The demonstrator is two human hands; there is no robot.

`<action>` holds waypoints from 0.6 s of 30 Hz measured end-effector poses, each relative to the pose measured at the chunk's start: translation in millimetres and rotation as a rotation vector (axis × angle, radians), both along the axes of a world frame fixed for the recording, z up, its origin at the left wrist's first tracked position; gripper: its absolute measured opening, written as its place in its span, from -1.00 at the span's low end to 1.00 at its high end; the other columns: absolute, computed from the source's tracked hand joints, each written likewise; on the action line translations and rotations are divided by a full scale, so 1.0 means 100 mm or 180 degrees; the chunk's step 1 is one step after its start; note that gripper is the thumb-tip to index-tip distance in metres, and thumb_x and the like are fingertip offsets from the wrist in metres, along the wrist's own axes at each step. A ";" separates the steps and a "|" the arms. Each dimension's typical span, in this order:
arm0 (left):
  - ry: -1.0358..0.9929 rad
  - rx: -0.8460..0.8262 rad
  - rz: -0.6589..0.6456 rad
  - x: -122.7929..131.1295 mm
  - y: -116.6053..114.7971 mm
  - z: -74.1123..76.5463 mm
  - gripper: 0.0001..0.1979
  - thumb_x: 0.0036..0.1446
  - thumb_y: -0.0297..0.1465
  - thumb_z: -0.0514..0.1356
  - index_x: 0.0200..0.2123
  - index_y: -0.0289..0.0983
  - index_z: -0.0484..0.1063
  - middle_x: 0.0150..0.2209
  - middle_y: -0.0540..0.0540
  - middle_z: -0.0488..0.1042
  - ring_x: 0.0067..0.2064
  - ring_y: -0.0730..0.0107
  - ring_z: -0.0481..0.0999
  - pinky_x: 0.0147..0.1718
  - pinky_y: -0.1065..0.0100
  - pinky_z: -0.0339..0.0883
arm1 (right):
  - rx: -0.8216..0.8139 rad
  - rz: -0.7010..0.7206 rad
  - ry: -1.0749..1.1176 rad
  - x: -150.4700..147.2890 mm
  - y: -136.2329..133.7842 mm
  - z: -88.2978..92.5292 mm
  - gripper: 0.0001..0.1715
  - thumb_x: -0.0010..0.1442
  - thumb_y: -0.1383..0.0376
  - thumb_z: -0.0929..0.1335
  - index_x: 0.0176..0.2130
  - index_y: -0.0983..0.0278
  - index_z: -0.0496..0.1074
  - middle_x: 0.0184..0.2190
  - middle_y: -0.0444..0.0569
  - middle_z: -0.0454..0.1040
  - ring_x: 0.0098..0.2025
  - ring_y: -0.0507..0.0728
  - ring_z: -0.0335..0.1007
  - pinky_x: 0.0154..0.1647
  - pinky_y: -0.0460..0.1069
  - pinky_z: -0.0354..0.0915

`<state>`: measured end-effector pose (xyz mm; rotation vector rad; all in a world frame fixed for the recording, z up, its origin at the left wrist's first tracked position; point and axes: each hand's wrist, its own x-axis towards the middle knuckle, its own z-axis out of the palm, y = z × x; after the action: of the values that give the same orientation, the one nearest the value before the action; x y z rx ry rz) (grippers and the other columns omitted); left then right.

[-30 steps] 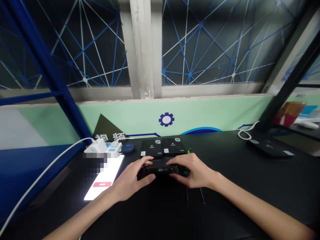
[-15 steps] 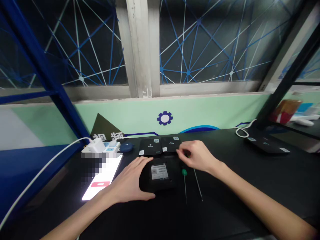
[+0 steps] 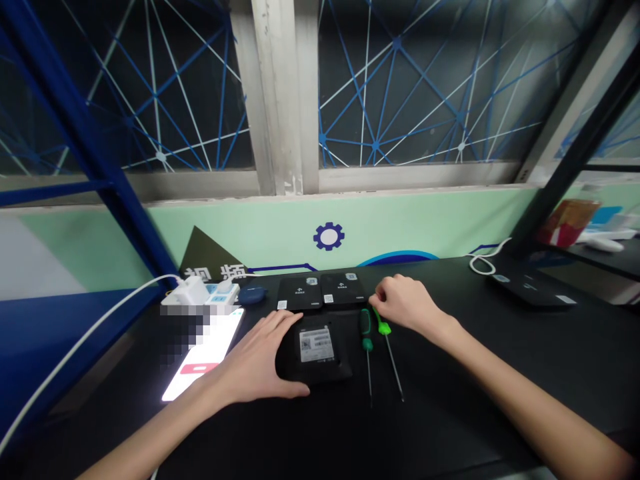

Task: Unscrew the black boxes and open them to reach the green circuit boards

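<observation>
A square black device (image 3: 341,363) with a white printed label lies on the table in front of me. My left hand (image 3: 255,360) is open around its left side, thumb at the near edge and fingers along the far edge. To the right lies a dark green screwdriver (image 3: 367,340), its thin shaft pointing toward me. Beside that one, a light green screwdriver (image 3: 385,328) lies at a slant. My right hand (image 3: 403,301) is closed at the upper end of its handle, hiding that part.
Two black boxes (image 3: 299,293) with small stickers sit side by side behind the device. At left are a lit phone (image 3: 210,350), a power strip with white plugs (image 3: 195,291) and a dark blue mouse-like object (image 3: 252,294). Another black device (image 3: 533,290) with a white cable lies far right.
My right hand has shifted right, off the dark green handle, and is more tightly closed. Both screwdriver handles now show more. My left hand stays around the device.
</observation>
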<state>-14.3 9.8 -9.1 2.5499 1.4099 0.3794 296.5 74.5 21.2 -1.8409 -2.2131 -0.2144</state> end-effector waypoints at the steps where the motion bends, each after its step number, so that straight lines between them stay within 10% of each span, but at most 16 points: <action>1: 0.0009 0.0122 -0.0029 0.00 0.00 0.01 0.07 -0.12 0.15 0.30 0.37 -0.11 -0.01 0.32 -0.21 0.13 0.29 -0.21 0.17 0.13 -0.11 0.24 | -0.0005 -0.0048 -0.0009 0.01 0.01 -0.01 -0.71 0.08 0.26 0.26 -0.57 0.27 0.46 -0.58 0.00 0.38 -0.51 0.11 0.28 -0.52 -0.03 -0.12; 18: 0.0173 0.0749 -0.0138 0.04 -0.03 0.01 0.09 -0.02 0.05 0.31 0.42 -0.13 -0.19 0.32 -0.25 0.09 0.27 -0.23 0.17 0.12 -0.13 0.24 | -0.0575 -0.0172 -0.0089 0.12 0.06 0.05 -0.79 0.09 0.19 0.30 -0.43 0.27 0.43 -0.47 0.04 0.46 -0.41 0.18 0.40 -0.47 -0.02 0.00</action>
<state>-10.8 6.4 -8.6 2.7916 1.4007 0.4996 308.6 80.2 26.0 -2.0033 -2.2695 -0.0517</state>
